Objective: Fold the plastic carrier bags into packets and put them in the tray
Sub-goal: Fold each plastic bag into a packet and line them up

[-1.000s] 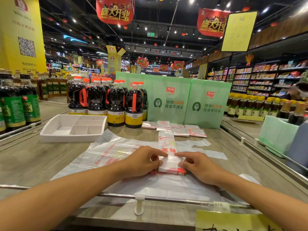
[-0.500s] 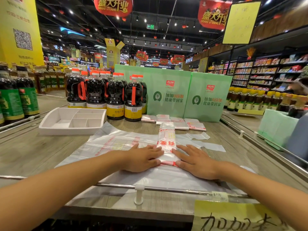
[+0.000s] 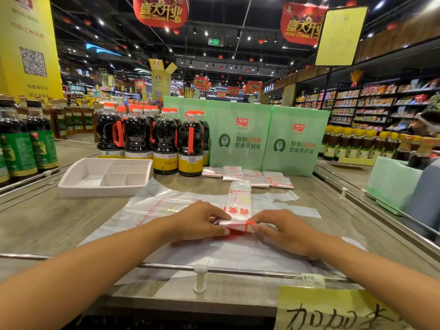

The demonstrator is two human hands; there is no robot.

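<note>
The carrier bag (image 3: 240,198), already folded lengthwise into a narrow strip with red print, lies pointing away from the person in the middle of the worktop (image 3: 47,225), on top of a few flat bags (image 3: 164,208) spread out beneath it. Its near end is turned up into a small thick fold, held from both sides. The left hand (image 3: 200,221) pinches the fold's left edge, its fingers (image 3: 215,210) curled over the top and the thumb beneath. The right hand (image 3: 283,231) does the same at the right edge, its fingers (image 3: 266,214) clamped on the plastic. The far end of the strip rests flat. Behind it, a row of folded packets (image 3: 250,178) lies on the worktop at the foot of two green cartons (image 3: 240,148). The white tray (image 3: 102,192), divided into compartments, sits at the left rear, well apart from the hands and just beside a cluster of soy sauce bottles (image 3: 164,144) with orange caps. A metal rail (image 3: 166,266) runs along the near edge of the worktop, and the flat bags hang over it; a yellow handwritten sign (image 3: 333,306) is fixed below it on the right.
</note>
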